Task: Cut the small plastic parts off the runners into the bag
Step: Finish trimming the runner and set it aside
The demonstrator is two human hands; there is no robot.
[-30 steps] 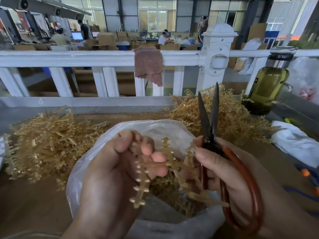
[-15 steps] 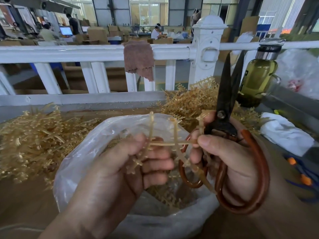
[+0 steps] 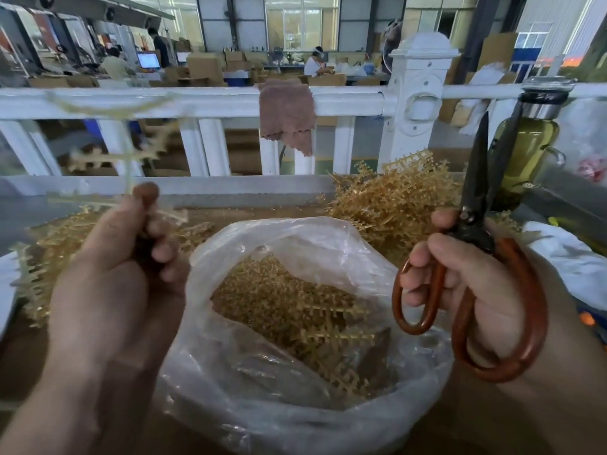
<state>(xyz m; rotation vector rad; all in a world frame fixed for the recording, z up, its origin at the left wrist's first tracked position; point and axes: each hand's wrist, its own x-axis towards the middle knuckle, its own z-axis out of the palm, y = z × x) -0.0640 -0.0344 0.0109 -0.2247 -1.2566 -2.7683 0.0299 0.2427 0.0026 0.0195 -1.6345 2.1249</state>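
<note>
My left hand (image 3: 118, 267) grips a yellowish plastic runner (image 3: 121, 152), blurred and raised over the left pile, left of the bag. My right hand (image 3: 473, 284) holds scissors (image 3: 476, 244) with red-brown handles, blades pointing up and nearly closed, to the right of the bag. The clear plastic bag (image 3: 328, 238) sits open between my hands, holding several small yellow parts (image 3: 282, 300) and runner pieces.
A pile of runners (image 3: 46, 254) lies at the left, another pile (image 3: 394, 195) behind the bag at the right. A white railing (image 3: 210, 103) with a brown rag (image 3: 285, 113) runs across the back. A bottle of yellow liquid (image 3: 528, 149) and a white cloth (image 3: 568, 257) are at the right.
My left hand has swung the runner up and left, away from the bag and the scissors. My right hand with the scissors has moved right, off the runner.
</note>
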